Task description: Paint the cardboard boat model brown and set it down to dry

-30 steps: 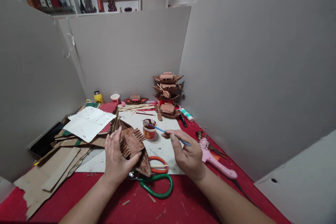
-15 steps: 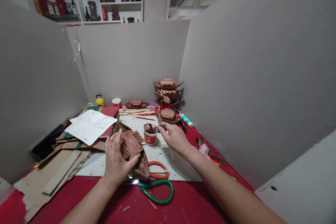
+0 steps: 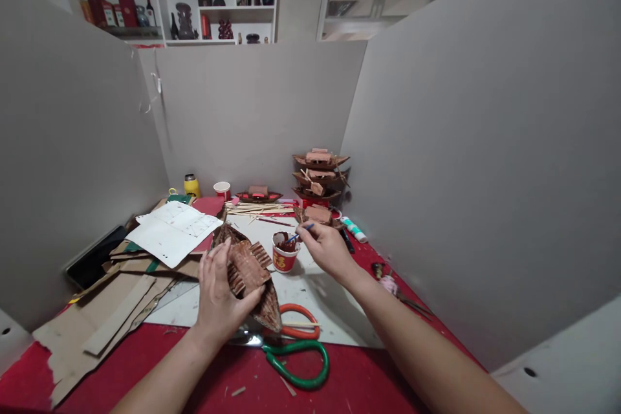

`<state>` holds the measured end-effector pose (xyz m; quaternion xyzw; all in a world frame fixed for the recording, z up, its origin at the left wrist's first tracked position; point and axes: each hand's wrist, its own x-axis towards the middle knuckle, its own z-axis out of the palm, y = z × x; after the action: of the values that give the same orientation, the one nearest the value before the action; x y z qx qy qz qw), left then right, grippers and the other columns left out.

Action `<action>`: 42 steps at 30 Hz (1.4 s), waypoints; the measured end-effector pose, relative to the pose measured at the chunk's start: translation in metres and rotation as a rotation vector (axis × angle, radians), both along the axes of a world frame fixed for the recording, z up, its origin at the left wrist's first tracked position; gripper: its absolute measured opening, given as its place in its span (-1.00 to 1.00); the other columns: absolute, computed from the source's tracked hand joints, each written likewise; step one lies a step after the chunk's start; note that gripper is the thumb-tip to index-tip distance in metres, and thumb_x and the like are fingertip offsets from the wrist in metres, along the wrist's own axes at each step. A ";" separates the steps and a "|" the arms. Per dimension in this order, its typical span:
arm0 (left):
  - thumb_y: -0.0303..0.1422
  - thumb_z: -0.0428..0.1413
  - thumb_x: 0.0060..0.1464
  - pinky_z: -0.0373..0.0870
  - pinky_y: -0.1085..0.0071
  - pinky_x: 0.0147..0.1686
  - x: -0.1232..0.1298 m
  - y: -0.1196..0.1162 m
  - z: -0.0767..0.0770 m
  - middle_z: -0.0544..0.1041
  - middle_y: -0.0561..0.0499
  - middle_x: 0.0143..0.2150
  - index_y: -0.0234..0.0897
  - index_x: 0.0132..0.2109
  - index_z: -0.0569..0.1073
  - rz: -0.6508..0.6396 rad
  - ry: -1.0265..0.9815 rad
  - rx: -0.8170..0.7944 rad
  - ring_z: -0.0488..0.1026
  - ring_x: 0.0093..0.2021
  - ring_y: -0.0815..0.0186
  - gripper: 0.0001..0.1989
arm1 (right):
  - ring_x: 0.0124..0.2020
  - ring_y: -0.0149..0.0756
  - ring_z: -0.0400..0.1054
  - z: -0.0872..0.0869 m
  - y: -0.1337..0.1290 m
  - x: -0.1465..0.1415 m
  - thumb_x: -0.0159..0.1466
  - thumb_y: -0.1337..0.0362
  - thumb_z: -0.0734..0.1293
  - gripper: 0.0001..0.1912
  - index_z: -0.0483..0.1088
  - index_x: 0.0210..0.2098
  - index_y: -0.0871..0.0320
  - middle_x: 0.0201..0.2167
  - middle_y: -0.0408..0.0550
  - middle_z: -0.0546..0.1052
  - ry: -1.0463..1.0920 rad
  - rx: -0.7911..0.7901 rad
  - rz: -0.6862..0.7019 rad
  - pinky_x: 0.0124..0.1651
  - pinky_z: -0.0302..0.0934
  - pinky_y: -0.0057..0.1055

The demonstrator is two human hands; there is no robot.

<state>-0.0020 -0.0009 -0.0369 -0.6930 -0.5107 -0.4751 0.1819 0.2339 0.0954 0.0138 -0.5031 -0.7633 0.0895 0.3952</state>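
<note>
My left hand [image 3: 220,297] grips a brown model boat [image 3: 268,307] by its roof, thumb on the near side and fingers on the far side. The boat is tilted, with corrugated pieces sticking out from under the roof. In my right hand [image 3: 327,251] is a thin blue paintbrush [image 3: 305,228], pinched between thumb and fingers. Its tip dips into a red and white paper cup [image 3: 284,262] smeared inside with dark brown paint. Just below the boat lie scissors with one orange and one green handle [image 3: 295,362].
Finished-looking model boats [image 3: 317,176] are stacked at the back right, and another boat [image 3: 259,194] sits at the back. Thin wooden sticks [image 3: 259,208] lie before it. Cardboard sheets [image 3: 104,326] and drawn-on paper [image 3: 172,233] cover the left. Grey partitions [image 3: 257,110] enclose the table.
The whole view has shifted slightly, moving things a little to the right in the picture. My left hand keeps its hold on the boat; the brush stays in the cup.
</note>
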 end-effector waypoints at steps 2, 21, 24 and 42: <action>-0.25 0.31 -0.04 0.14 -0.17 0.26 0.000 0.000 0.000 0.38 -0.28 0.24 -0.22 0.41 -0.07 -0.004 0.000 -0.003 0.31 0.24 -0.10 0.00 | -0.33 -0.20 0.51 0.000 0.000 0.002 0.38 0.12 0.13 -0.62 0.51 -0.30 0.15 -0.38 0.01 0.64 0.007 0.009 -0.005 -0.27 0.26 -0.39; -0.22 0.29 -0.01 0.14 -0.17 0.25 -0.002 0.000 0.002 0.35 -0.31 0.25 -0.23 0.42 -0.08 -0.001 -0.010 0.001 0.30 0.25 -0.11 -0.01 | -0.30 -0.18 0.50 0.003 -0.010 -0.001 0.35 0.11 0.18 -0.64 0.51 -0.38 0.13 -0.36 0.04 0.63 0.064 0.124 -0.031 -0.22 0.25 -0.37; -0.21 0.29 -0.02 0.16 -0.19 0.23 -0.001 0.000 0.003 0.36 -0.31 0.24 -0.23 0.41 -0.07 -0.009 -0.012 0.007 0.32 0.22 -0.12 -0.02 | -0.37 -0.20 0.48 0.000 -0.013 0.001 0.33 0.09 0.21 -0.65 0.49 -0.43 0.12 -0.44 -0.01 0.61 0.107 0.132 -0.025 -0.27 0.25 -0.39; -0.19 0.30 -0.03 0.16 -0.18 0.22 0.003 -0.002 0.001 0.37 -0.31 0.23 -0.23 0.42 -0.07 -0.023 -0.027 -0.033 0.33 0.21 -0.11 0.00 | -0.52 -0.29 0.45 -0.014 -0.027 0.022 0.19 -0.14 0.35 -0.54 0.47 -0.34 0.17 -0.47 0.02 0.62 0.885 -0.014 -0.028 -0.41 0.37 -0.35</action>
<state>0.0011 -0.0028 -0.0358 -0.6953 -0.5130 -0.4780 0.1579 0.2559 0.0683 -0.0006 -0.4293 -0.5131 0.2961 0.6818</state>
